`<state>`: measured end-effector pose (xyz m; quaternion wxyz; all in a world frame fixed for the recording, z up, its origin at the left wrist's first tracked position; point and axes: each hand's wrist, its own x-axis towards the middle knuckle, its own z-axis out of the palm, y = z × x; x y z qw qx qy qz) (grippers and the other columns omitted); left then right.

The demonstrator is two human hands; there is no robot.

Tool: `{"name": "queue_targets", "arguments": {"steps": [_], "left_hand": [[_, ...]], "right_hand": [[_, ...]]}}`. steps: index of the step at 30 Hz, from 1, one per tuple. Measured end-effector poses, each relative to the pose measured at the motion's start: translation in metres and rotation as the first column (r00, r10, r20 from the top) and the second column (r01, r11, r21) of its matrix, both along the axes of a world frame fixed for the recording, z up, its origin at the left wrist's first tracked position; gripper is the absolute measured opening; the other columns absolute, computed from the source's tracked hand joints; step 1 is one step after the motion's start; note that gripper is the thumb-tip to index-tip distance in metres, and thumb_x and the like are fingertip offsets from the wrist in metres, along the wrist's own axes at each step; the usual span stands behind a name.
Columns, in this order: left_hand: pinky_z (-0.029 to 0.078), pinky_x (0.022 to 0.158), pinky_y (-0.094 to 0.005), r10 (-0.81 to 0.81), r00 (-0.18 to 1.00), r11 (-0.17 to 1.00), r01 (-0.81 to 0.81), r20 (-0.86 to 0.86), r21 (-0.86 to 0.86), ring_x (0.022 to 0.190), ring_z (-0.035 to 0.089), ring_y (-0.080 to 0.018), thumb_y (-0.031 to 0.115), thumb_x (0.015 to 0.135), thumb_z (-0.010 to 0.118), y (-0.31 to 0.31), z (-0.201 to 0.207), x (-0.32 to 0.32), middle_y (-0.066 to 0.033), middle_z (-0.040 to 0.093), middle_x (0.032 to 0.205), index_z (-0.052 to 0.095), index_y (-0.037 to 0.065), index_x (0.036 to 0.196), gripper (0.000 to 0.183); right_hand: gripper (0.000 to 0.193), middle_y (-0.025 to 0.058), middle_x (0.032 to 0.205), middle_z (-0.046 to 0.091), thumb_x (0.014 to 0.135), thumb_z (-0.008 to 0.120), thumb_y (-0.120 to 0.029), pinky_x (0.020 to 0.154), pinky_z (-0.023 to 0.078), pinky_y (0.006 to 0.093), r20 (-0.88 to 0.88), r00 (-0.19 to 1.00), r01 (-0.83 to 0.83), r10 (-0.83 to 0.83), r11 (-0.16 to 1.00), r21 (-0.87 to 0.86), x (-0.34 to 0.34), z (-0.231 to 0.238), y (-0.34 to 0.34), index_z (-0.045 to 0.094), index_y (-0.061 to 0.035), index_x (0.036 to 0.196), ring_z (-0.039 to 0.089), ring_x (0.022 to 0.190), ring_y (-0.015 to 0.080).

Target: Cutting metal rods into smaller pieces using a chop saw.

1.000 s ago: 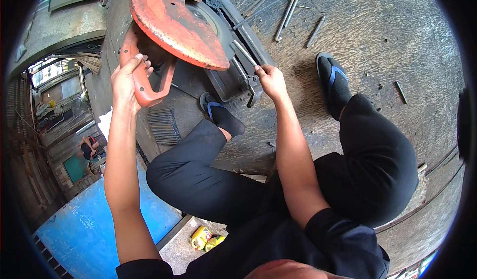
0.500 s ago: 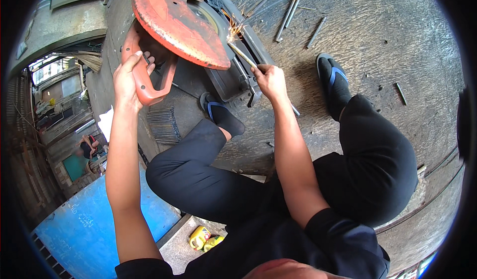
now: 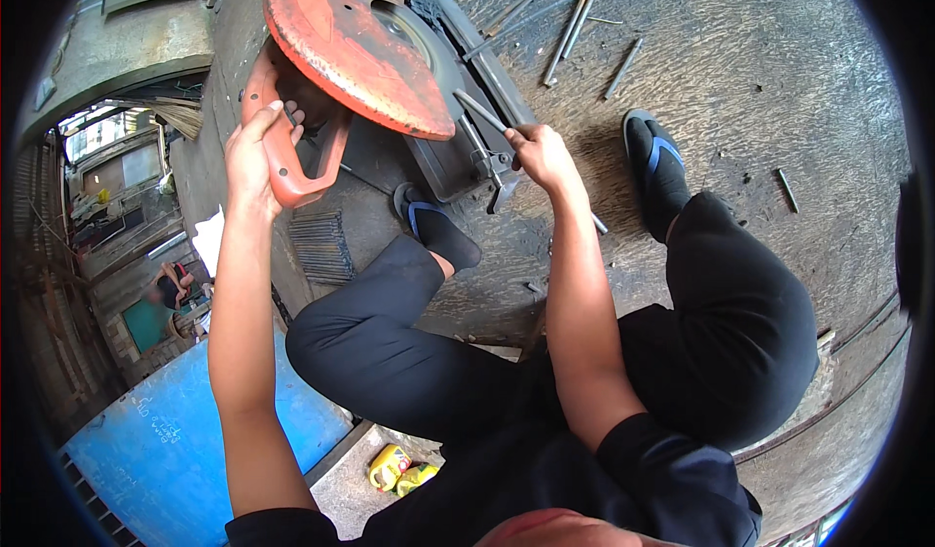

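My left hand [image 3: 255, 157] is wrapped round the orange handle [image 3: 304, 187] of a cut-off saw. The saw's worn, round orange guard [image 3: 351, 45] partly covers the grinding disc [image 3: 440, 58]. My right hand [image 3: 545, 160] is closed round a thin metal rod [image 3: 482, 111]. The rod's far end lies beside the disc, over the saw's dark base [image 3: 440, 172]; contact between them cannot be made out. Beyond my right forearm the rod's other end seems to stick out. No sparks show at the disc.
Several loose rods [image 3: 621, 68] lie on the stained floor at the far right. A bundle of short rods [image 3: 321, 247] sits left of my sandalled left foot [image 3: 438, 230]. A blue panel [image 3: 146, 440] and yellow packages [image 3: 390, 467] are near left. Another person [image 3: 173, 286] appears far left.
The sparks at the disc have stopped. My right hand has moved slightly right with the rod, while my left hand stays on the handle.
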<state>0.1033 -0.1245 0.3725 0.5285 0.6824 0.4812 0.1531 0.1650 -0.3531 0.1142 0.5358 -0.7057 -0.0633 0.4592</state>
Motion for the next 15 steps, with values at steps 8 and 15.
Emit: {"name": "queue_targets", "arguments": {"steps": [8,15], "left_hand": [[0.053,0.071,-0.0288,-0.045,0.994,0.996,0.052,-0.097,0.069,0.086,0.064,-0.0201,0.012,0.086,0.061,-0.003,0.003,0.004,-0.0133,0.063,0.098,0.053,-0.005,0.114,0.033],[0.052,0.069,-0.028,-0.05,0.988,0.996,0.06,-0.147,0.068,0.084,0.064,-0.0188,0.014,0.086,0.063,0.004,0.002,0.002,-0.0114,0.064,0.097,0.053,-0.004,0.114,0.034]], "right_hand": [[0.039,0.0107,0.061,0.062,0.09,0.054,-0.034,0.065,0.046,0.0349,-0.127,0.991,0.046,-0.038,0.997,0.062,0.003,-0.012,-0.004,0.069,0.001,0.082,0.062,0.063,0.021],[0.04,0.0109,0.061,0.06,0.09,0.054,-0.034,0.065,0.046,0.0358,-0.15,0.989,0.029,-0.016,0.996,0.081,0.003,-0.018,-0.004,0.071,0.0017,0.084,0.06,0.064,0.0211]]}}
